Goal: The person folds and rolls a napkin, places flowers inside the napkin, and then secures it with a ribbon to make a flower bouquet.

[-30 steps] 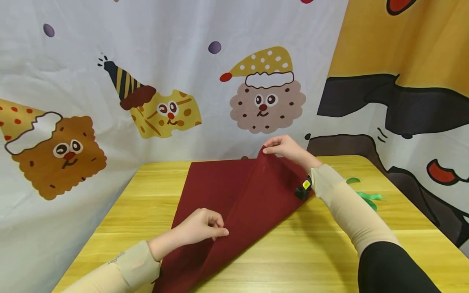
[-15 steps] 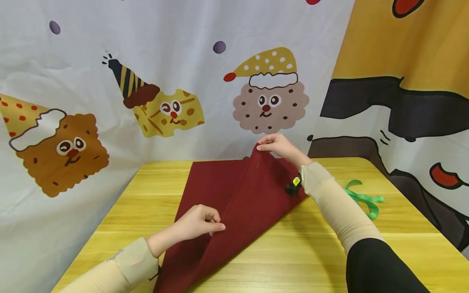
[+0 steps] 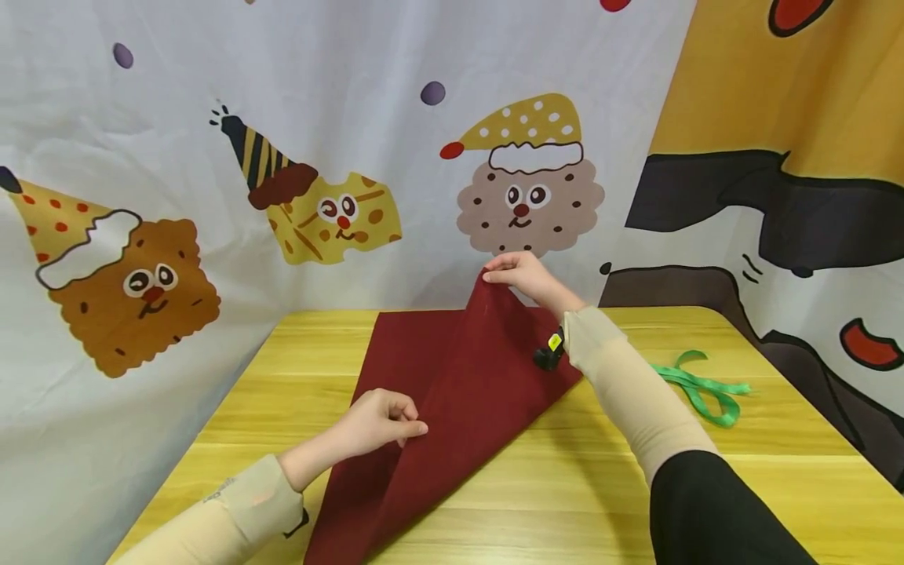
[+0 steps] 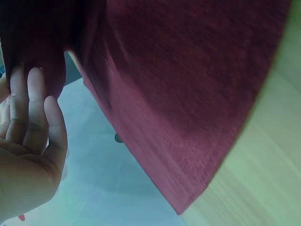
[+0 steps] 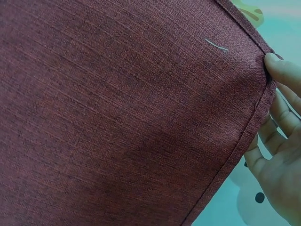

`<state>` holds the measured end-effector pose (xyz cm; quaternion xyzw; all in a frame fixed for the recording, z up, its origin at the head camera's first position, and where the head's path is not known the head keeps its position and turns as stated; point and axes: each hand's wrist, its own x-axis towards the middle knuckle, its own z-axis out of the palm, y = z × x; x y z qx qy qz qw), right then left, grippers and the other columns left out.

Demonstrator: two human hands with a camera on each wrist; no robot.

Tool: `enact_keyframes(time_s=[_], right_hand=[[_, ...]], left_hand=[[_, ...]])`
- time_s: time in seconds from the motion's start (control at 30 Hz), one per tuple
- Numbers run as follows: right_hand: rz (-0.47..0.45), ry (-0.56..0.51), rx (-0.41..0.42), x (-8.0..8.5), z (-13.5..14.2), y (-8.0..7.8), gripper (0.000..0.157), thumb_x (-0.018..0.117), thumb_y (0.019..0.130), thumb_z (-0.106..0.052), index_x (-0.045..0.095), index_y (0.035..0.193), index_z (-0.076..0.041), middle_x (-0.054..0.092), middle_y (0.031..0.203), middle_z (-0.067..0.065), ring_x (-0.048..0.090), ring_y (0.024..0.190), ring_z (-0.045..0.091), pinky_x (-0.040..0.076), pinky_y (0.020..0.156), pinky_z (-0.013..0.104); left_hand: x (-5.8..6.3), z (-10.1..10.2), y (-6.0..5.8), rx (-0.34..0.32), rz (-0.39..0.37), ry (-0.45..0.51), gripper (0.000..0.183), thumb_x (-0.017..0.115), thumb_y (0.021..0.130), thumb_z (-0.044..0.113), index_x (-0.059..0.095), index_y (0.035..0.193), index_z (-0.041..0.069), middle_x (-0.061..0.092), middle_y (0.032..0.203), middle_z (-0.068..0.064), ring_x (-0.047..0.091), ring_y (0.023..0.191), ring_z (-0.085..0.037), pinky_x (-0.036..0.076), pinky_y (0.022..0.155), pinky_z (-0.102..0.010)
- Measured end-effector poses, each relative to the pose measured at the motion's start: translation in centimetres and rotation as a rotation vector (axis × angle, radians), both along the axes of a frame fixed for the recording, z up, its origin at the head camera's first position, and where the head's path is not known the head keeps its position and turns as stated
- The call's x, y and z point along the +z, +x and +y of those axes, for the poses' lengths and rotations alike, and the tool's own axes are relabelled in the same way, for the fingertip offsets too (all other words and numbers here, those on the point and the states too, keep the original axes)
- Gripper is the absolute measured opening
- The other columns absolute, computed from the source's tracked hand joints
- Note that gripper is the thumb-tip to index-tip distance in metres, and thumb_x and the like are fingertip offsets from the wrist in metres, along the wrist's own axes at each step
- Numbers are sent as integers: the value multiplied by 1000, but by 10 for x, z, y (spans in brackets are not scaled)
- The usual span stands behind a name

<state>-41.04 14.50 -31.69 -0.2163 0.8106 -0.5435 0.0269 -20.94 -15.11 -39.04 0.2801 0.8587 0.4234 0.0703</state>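
A dark red cloth [image 3: 469, 392] lies over the table, its right part lifted and folded over toward the left. High at the back, my right hand [image 3: 526, 278] pinches one raised corner between thumb and fingers. A stitched hem and a short pale thread show near that corner in the right wrist view, where the thumb [image 5: 282, 70] presses on the cloth. Lower and to the left, my left hand [image 3: 381, 424] pinches the cloth's turned-over edge. Extended fingers of this hand [image 4: 33, 141] lie against the cloth in the left wrist view; its thumb is hidden there.
Green ribbon [image 3: 706, 388] lies loosely looped on the right of the wooden table [image 3: 586, 502], partly behind the right forearm. A white curtain [image 3: 339, 71] with cartoon prints hangs right behind the table's back edge.
The right hand has drawn the raised corner a little left and up. The left hand keeps its grip, with slight movement. More of the green ribbon shows, and the head view has turned slightly.
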Motion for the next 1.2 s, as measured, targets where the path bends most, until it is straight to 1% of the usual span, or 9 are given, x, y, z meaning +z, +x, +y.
enact_keyframes(time_s=[0.17, 0.3, 0.4, 0.47, 0.57, 0.7, 0.87, 1.03, 1.2], right_hand=[[7, -21, 3, -1, -10, -5, 27, 72, 89, -15, 68, 111, 1, 68, 97, 3, 60, 97, 19, 46, 91, 37], [12, -55, -8, -4, -17, -8, 27, 72, 89, -16, 68, 110, 1, 69, 97, 2, 60, 97, 19, 45, 92, 37], [18, -85, -32, -8, -21, -9, 28, 72, 89, -16, 69, 111, 1, 69, 97, 1, 59, 96, 19, 44, 92, 37], [18, -108, -54, -10, -25, -9, 27, 72, 89, -16, 69, 111, 0, 68, 96, 1, 59, 94, 18, 44, 90, 35], [10, -158, -78, -12, -33, -9, 27, 72, 88, -14, 69, 110, 0, 68, 95, 2, 60, 88, 18, 46, 84, 33], [23, -195, -92, -13, -43, -9, 26, 73, 87, -13, 70, 109, 0, 69, 96, 5, 60, 83, 18, 47, 77, 32], [62, -181, -121, -15, -52, -8, 26, 73, 88, -17, 70, 110, -2, 68, 100, 7, 60, 88, 19, 46, 80, 32], [58, -200, -152, -19, -58, -9, 28, 73, 88, -18, 71, 111, -3, 69, 104, 9, 60, 93, 21, 46, 83, 34], [69, -217, -175, -16, -65, -10, 28, 73, 87, -19, 72, 111, -3, 69, 108, 9, 60, 96, 22, 46, 85, 35]], left_hand=[[1, -6, -2, 9, -3, 1, 20, 73, 88, 22, 66, 72, 12, 62, 58, 1, 65, 60, -26, 27, 45, -20], [1, -9, -5, 15, 0, 1, 20, 73, 88, 22, 66, 72, 12, 62, 58, 1, 64, 59, -23, 30, 45, -20], [1, -12, -7, 21, 2, 13, 20, 73, 88, 21, 66, 73, 10, 62, 58, 0, 64, 59, -22, 31, 45, -21], [1, -15, -8, 28, -2, 17, 20, 72, 89, 21, 66, 73, 10, 62, 59, -1, 64, 59, -24, 30, 45, -21], [0, -18, -11, 44, -12, 6, 20, 72, 89, 23, 66, 74, 11, 63, 60, -1, 63, 61, -28, 28, 45, -21], [-3, -22, -12, 54, -24, 0, 21, 71, 90, 24, 66, 75, 11, 62, 60, 0, 63, 61, -28, 29, 45, -22], [-4, -27, -13, 66, -32, -1, 21, 71, 90, 24, 66, 75, 10, 62, 60, 0, 63, 60, -23, 29, 45, -22], [-5, -32, -15, 79, -36, -4, 21, 70, 90, 23, 66, 76, 9, 62, 60, -2, 63, 60, -17, 30, 46, -23], [-4, -36, -18, 104, -34, -2, 21, 71, 90, 22, 66, 76, 8, 63, 61, 0, 64, 60, -18, 31, 46, -24]])
